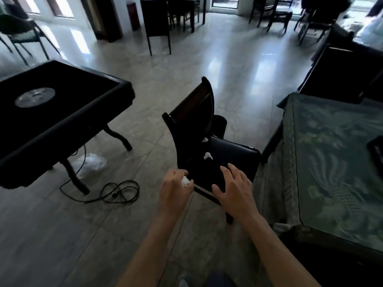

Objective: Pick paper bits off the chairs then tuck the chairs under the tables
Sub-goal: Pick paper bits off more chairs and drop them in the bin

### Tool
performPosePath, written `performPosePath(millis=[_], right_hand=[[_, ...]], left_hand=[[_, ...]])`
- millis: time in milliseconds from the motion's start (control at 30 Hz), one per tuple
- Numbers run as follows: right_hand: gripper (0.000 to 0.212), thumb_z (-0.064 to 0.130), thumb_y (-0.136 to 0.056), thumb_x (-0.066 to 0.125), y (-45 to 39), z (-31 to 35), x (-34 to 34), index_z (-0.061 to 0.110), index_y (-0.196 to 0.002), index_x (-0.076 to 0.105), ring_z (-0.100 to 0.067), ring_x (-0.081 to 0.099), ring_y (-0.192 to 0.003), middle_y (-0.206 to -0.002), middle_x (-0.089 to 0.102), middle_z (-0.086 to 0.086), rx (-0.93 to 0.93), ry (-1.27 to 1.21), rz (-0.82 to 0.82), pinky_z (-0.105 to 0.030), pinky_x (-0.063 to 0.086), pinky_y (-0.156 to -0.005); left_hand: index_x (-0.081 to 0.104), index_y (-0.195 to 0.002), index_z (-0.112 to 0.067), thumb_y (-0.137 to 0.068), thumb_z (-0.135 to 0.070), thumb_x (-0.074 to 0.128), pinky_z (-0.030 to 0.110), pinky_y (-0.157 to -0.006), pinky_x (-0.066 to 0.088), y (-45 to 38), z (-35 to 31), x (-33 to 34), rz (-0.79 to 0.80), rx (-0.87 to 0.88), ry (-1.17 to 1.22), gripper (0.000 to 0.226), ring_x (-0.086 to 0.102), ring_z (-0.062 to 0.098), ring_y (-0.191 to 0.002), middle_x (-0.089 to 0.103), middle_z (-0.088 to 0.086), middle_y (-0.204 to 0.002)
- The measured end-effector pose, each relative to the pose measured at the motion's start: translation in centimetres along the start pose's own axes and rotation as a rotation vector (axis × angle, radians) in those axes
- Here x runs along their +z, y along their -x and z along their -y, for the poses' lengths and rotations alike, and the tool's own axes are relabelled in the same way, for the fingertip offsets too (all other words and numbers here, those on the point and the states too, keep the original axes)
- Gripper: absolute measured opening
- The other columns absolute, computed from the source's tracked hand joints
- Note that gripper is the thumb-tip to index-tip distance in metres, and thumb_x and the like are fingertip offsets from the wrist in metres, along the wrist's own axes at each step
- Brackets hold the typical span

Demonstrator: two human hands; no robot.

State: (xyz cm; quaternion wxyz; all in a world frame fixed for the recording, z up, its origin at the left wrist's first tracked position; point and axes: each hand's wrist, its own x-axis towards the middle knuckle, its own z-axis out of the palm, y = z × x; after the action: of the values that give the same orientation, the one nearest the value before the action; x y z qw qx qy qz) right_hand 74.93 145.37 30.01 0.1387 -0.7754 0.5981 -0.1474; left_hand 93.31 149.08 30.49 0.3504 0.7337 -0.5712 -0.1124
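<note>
A dark wooden chair (234,154) with a glossy black seat stands in front of me, its back to the left. Two white paper bits lie on the seat near the backrest, one (207,156) nearer and one (205,139) farther. My left hand (176,189) is closed on a white paper bit (185,181) at the seat's near left corner. My right hand (234,185) hovers over the seat's front edge with fingers spread and nothing in it. A table with a green patterned cloth (335,162) stands just right of the chair.
A black square table (62,112) stands at the left, with a plastic bag (91,162) and a coiled black cable (116,191) on the floor by its legs. More dark chairs (157,23) and tables stand farther back. Open tiled floor lies beyond the chair.
</note>
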Motion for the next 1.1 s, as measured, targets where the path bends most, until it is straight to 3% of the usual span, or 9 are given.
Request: performPosePath(millis=[133, 533, 833, 1100], right_hand=[[0.069, 0.053, -0.087, 0.055, -4.7, -1.0, 0.0, 0.021, -0.146, 0.038, -0.029, 0.029, -0.142, -0.154, 0.034, -0.009, 0.061, 0.043, -0.03, -0.05, 0.027, -0.114], [0.07, 0.056, -0.086, 0.052, -22.7, -7.6, 2.2, 0.021, -0.145, 0.037, -0.031, 0.031, -0.141, -0.153, 0.036, -0.009, 0.163, 0.104, 0.008, -0.052, 0.03, -0.113], [0.069, 0.051, -0.084, 0.059, -34.4, -11.9, 5.0, 0.02, -0.143, 0.039, -0.032, 0.033, -0.139, -0.152, 0.036, -0.01, 0.213, 0.004, 0.046, -0.053, 0.033, -0.108], [0.069, 0.049, -0.086, 0.057, -39.3, -15.7, 12.9, 0.022, -0.145, 0.034, -0.028, 0.031, -0.141, -0.154, 0.033, -0.007, 0.351, -0.096, 0.08, -0.049, 0.037, -0.107]], left_hand=[[0.069, -0.108, -0.013, -0.083, -0.023, 0.074, 0.016, -0.067, 0.033, -5.6, 0.4, 1.9, 0.054, 0.069, 0.004, 0.028, 0.061, 0.018, -0.082, 0.062, 0.007, -0.098], [0.067, -0.11, -0.011, -0.079, -0.022, 0.076, 0.03, -0.073, 0.052, -23.0, 0.9, 12.7, 0.171, 0.066, 0.046, 0.034, 0.06, 0.02, -0.086, 0.059, 0.007, -0.103], [0.066, -0.109, -0.013, -0.081, -0.021, 0.075, 0.022, -0.077, 0.042, -33.7, 0.7, 19.7, 0.205, 0.027, 0.012, 0.031, 0.058, 0.016, -0.085, 0.057, 0.003, -0.1], [0.066, -0.112, -0.01, -0.084, -0.019, 0.073, 0.017, -0.08, 0.038, -37.8, 5.6, 28.1, 0.292, -0.084, 0.059, 0.029, 0.054, 0.008, -0.092, 0.06, 0.004, -0.105]])
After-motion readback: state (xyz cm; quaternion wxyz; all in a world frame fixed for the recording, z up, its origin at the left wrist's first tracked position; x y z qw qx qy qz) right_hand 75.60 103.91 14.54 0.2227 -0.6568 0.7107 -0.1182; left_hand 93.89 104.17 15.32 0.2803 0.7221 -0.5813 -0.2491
